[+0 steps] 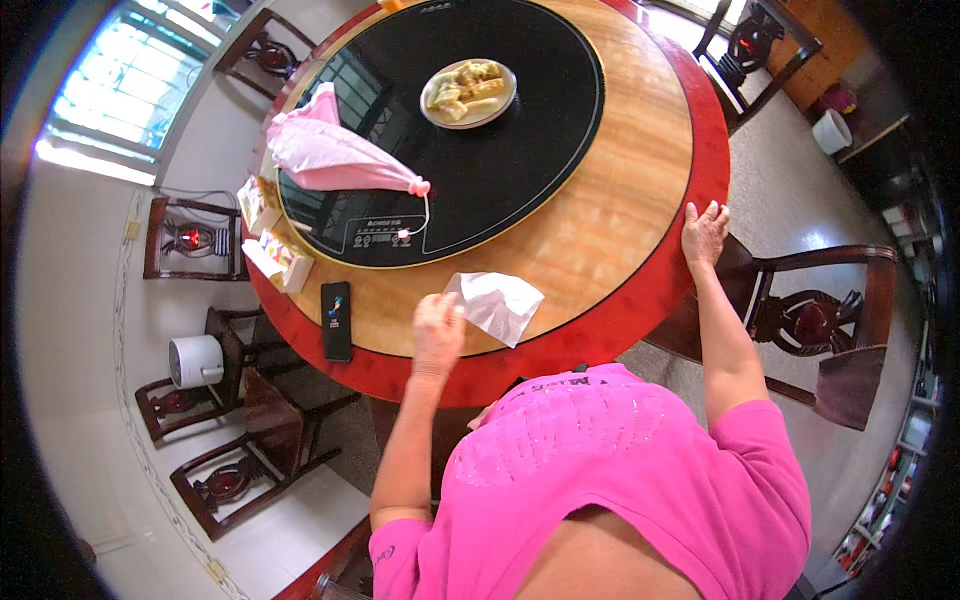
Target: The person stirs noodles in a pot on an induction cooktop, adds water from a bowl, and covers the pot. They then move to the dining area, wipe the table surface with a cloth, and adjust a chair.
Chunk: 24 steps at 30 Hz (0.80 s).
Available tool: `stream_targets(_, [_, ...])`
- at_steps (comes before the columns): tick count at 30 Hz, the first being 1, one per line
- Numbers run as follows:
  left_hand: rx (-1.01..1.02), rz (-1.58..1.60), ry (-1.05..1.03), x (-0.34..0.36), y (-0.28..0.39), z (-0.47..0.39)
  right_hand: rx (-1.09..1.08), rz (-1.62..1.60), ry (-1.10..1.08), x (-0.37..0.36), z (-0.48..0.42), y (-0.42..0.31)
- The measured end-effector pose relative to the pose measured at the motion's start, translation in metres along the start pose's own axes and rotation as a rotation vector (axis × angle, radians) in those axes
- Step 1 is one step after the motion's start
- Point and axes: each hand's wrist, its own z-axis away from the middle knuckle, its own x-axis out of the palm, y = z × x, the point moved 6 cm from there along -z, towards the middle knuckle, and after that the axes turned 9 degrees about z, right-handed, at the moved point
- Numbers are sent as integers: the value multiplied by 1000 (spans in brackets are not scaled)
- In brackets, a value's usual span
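Note:
My left hand (439,337) pinches the corner of a white paper tissue (499,306), which spreads over the wood-patterned top near the front edge of the round table (645,142). My right hand (705,234) rests on the table's red rim at the right, its fingers slightly apart and nothing held in them. Left of my left hand lies a black smartphone (336,322), its screen lit. Beyond the tissue is a round black glass turntable panel (517,180) with printed controls.
On the black panel stand a plate of food (469,94) and a folded pink fabric cover (337,154) with a cord. Two tissue packs (279,261) sit at the table's left edge. Dark wooden chairs (810,319) surround the table; a white appliance (196,361) rests on one.

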Motion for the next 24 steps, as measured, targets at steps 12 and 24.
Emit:
stream_targets(12, [283,-326,-179,101,48,5,47,-13,-52,-10,1,0])
stream_targets(24, [672,-245,-335,205,158,-57,54,-36,-102,-14,-1,-3])
